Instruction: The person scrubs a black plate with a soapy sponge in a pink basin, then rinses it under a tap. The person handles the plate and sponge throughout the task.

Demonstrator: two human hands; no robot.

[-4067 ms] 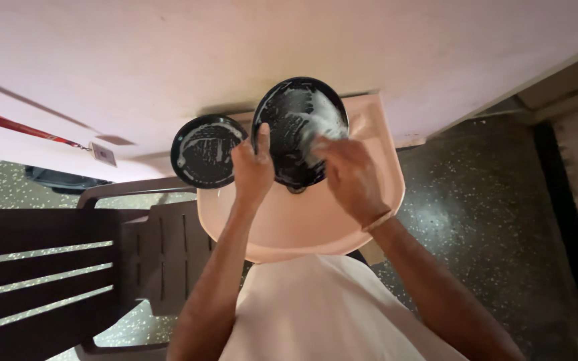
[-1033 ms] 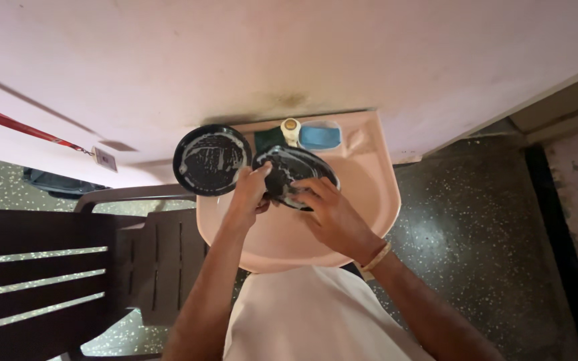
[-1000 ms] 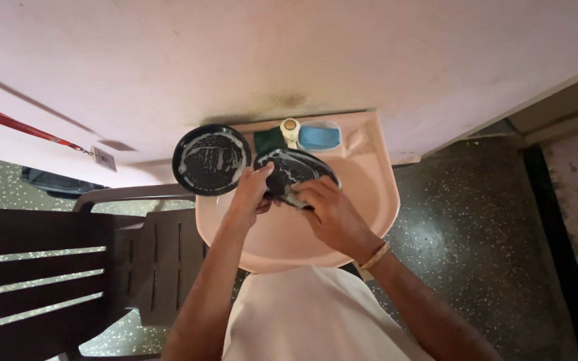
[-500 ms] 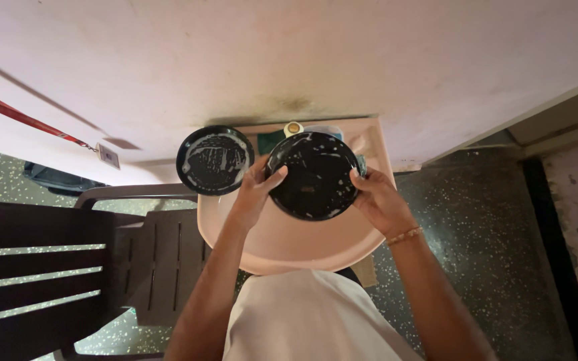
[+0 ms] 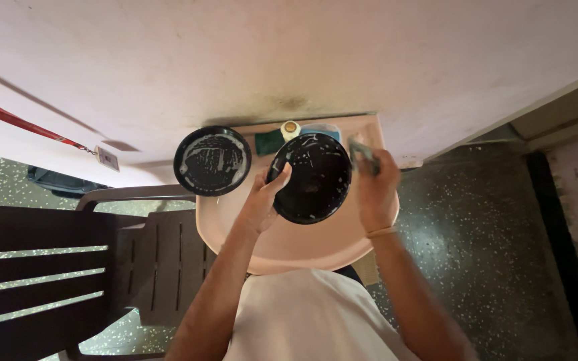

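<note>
Now left hand (image 5: 262, 200) grips black pan (image 5: 312, 177) rim, tilted, face toward camera; right hand (image 5: 376, 187) grips scrubber (image 5: 361, 150).

Both forearms extend forward from the torso, bare to the elbow, angled slightly toward each other. The left hand (image 5: 267, 195) is raised with the wrist bent back; its thumb points up and presses over a rim, the remaining fingers hidden behind what it grips. The right hand (image 5: 376, 182) sits at about the same height, set apart from the left, back of the hand facing upward. Its fingers (image 5: 364, 155) are curled closed around a small item, which appears blurred. A thin band circles the right wrist. The elbows stay low and close to the body.
</note>
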